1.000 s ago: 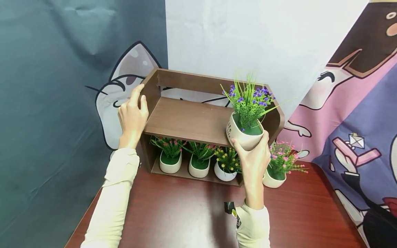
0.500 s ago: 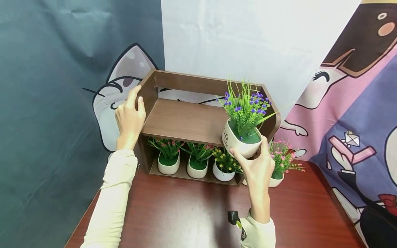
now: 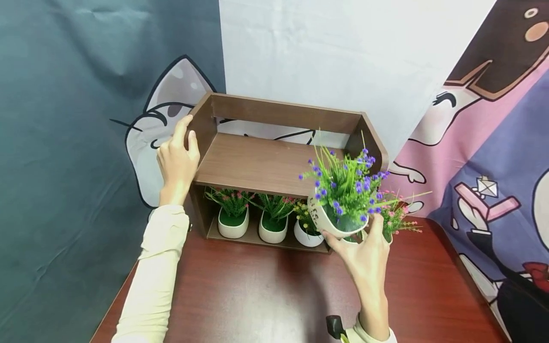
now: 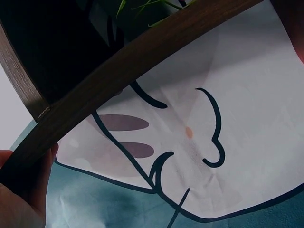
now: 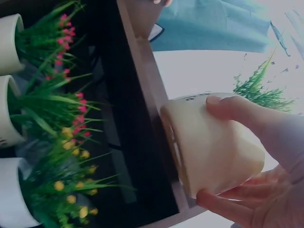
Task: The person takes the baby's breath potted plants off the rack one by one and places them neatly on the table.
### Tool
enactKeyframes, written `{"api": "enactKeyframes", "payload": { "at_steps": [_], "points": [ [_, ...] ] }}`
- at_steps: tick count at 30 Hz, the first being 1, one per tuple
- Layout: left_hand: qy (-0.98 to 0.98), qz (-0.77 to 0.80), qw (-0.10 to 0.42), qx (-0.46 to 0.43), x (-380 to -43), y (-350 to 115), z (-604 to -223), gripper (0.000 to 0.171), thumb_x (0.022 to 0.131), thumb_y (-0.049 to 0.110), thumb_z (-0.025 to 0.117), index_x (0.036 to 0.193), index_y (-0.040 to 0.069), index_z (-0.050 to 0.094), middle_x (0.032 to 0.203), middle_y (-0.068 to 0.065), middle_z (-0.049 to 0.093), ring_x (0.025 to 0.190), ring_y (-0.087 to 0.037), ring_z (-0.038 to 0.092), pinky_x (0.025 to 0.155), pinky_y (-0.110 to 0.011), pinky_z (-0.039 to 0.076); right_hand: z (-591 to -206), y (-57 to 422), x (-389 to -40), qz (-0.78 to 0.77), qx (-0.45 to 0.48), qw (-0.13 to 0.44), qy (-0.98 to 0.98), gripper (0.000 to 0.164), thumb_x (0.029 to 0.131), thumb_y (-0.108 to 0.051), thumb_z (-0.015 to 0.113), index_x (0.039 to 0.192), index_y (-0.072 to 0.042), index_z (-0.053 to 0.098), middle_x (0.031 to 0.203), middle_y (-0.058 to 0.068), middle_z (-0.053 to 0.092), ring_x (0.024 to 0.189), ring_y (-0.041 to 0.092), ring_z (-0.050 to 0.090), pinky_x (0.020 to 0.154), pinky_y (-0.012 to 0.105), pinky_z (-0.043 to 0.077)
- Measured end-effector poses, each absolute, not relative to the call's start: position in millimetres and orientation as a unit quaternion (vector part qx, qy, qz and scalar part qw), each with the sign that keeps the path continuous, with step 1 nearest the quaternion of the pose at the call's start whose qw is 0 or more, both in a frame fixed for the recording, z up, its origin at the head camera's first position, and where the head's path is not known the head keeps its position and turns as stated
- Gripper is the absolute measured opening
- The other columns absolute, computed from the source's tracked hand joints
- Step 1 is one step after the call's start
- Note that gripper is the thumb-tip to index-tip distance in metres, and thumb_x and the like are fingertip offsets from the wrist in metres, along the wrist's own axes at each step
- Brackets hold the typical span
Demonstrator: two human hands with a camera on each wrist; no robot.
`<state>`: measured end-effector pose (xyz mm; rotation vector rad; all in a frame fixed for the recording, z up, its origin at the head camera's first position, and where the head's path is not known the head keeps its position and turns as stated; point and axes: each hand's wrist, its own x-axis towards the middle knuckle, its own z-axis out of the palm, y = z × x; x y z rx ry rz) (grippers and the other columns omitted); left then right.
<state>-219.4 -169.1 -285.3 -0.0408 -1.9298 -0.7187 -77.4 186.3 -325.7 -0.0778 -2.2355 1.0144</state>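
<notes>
The purple-flowered plant (image 3: 345, 200), right of centre, is raised in the grip of your right hand (image 3: 364, 259), not yet set down. Your left hand (image 3: 177, 164) holds the side of the shelf (image 3: 257, 162). Three pots (image 3: 273, 233), lower centre, appear placed; the pink-flowered plant (image 3: 396, 219), right, stands outside.

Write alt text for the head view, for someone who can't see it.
A person's right hand holds a potted plant with purple flowers near the right end of a brown shelf, while the left hand grips the shelf's left side. Three other potted plants stand on the lower level.
</notes>
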Motion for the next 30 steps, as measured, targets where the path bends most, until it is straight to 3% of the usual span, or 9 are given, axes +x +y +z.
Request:
{"api": "enactKeyframes", "payload": {
  "at_steps": [3, 5, 9, 12, 18, 25, 30],
  "points": [
    [-0.803, -0.297, 0.517, -0.019, -218.7, -170.0, -285.1, 0.032, 0.093, 0.015, 0.052, 0.123, 0.016, 0.062, 0.051, -0.015, 0.048, 0.041, -0.021, 0.029, 0.046, -0.040, 0.023, -334.4, 189.5, -67.8, 0.379, -0.046, 0.335, -0.861, 0.084, 0.048, -0.027, 0.092, 0.115, -0.004, 0.046, 0.094, 0.018, 0.064, 0.084, 0.034, 0.063, 0.069, 0.044, 0.046],
    [-0.803, -0.296, 0.517, -0.019, -218.6, -170.2, -285.5, 0.032, 0.093, 0.016, 0.052, 0.123, 0.016, 0.062, 0.050, -0.015, 0.047, 0.042, -0.016, 0.026, 0.046, -0.040, 0.023, -342.2, 192.9, -60.7, 0.375, -0.051, 0.324, -0.867, 0.088, 0.047, -0.026, 0.092, 0.119, -0.006, 0.046, 0.094, 0.016, 0.064, 0.079, 0.030, 0.064, 0.068, 0.035, 0.048],
    [-0.802, -0.299, 0.517, -0.018, -217.0, -170.0, -286.9, 0.032, 0.092, 0.016, 0.052, 0.123, 0.016, 0.062, 0.051, -0.015, 0.048, 0.041, -0.018, 0.028, 0.046, -0.040, 0.023, -366.7, 200.6, -48.9, 0.389, -0.034, 0.275, -0.879, 0.088, 0.049, -0.016, 0.092, 0.123, -0.008, 0.045, 0.101, 0.015, 0.064, 0.076, 0.026, 0.067, 0.063, 0.020, 0.049],
    [-0.801, -0.301, 0.518, -0.017, -217.6, -170.2, -287.5, 0.031, 0.092, 0.014, 0.052, 0.122, 0.014, 0.062, 0.052, -0.016, 0.049, 0.042, -0.020, 0.030, 0.046, -0.041, 0.023, -391.9, 207.1, -43.6, 0.401, -0.015, 0.235, -0.885, 0.088, 0.050, -0.010, 0.091, 0.123, -0.006, 0.043, 0.106, 0.018, 0.062, 0.079, 0.029, 0.066, 0.064, 0.024, 0.051],
    [-0.795, -0.301, 0.526, -0.020, -223.9, -171.3, -288.2, 0.031, 0.092, 0.014, 0.055, 0.121, 0.012, 0.062, 0.052, -0.016, 0.049, 0.044, -0.006, 0.020, 0.046, -0.040, 0.022, -441.8, 217.5, -31.0, 0.415, -0.025, 0.173, -0.893, 0.088, 0.050, -0.010, 0.090, 0.122, -0.002, 0.040, 0.106, 0.021, 0.060, 0.087, 0.032, 0.063, 0.066, 0.027, 0.052],
    [-0.803, -0.305, 0.511, -0.022, -222.0, -169.1, -286.6, 0.032, 0.093, 0.015, 0.052, 0.124, 0.015, 0.061, 0.056, -0.017, 0.052, 0.044, -0.023, 0.034, 0.047, -0.040, 0.024, -477.5, 235.1, -20.9, 0.352, -0.051, 0.168, -0.920, 0.086, 0.052, -0.018, 0.089, 0.117, 0.003, 0.038, 0.094, 0.027, 0.062, 0.075, 0.029, 0.063, 0.066, 0.041, 0.050],
    [-0.805, -0.306, 0.507, -0.022, -221.1, -169.5, -286.4, 0.033, 0.094, 0.015, 0.050, 0.125, 0.016, 0.060, 0.055, -0.016, 0.051, 0.044, -0.024, 0.034, 0.047, -0.039, 0.024, -490.2, 253.8, -17.0, 0.329, -0.092, 0.182, -0.922, 0.090, 0.051, -0.020, 0.089, 0.119, 0.005, 0.036, 0.092, 0.029, 0.062, 0.075, 0.034, 0.063, 0.066, 0.046, 0.046]
  ]
}}
